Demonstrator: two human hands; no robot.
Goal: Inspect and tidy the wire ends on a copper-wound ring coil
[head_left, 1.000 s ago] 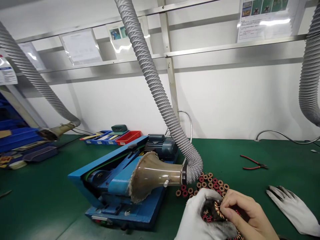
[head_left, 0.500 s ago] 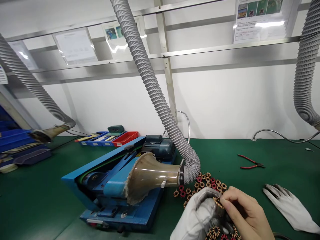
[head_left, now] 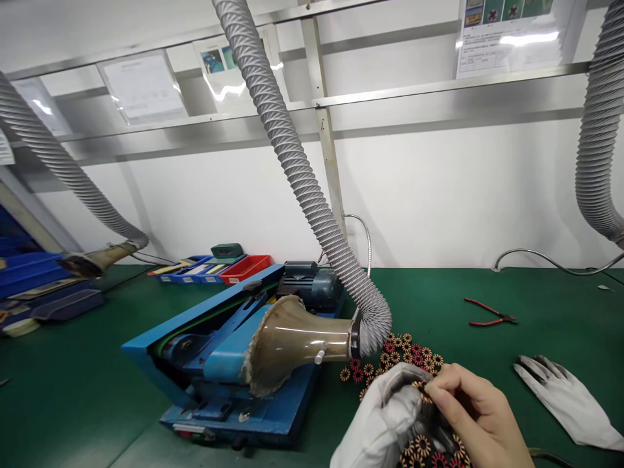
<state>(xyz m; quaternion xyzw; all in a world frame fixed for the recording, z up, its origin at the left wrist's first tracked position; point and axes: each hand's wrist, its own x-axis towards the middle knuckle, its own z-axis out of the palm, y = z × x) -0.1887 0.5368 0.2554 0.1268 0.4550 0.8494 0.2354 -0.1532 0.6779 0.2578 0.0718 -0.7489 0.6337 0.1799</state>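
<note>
My left hand, in a white glove darkened at the fingers, is curled closed around a small copper-wound ring part, mostly hidden by my fingers. My right hand is bare; its thumb and forefinger are pinched together at the edge of that part, and whatever lies between the tips is too small to make out. Around and below both hands lie many similar toothed wound rings, some copper-coloured and some red. Something dark, not clear, shows between my hands.
Left of my hands stands a blue belt sander with a brown suction hood on a grey hose. Red-handled pliers and a white glove lie to the right. Small bins stand at the back wall.
The wound part has turned or sunk slightly in my left hand, so less of it shows. My right fingertips have shifted a little left. The view has moved slightly.
</note>
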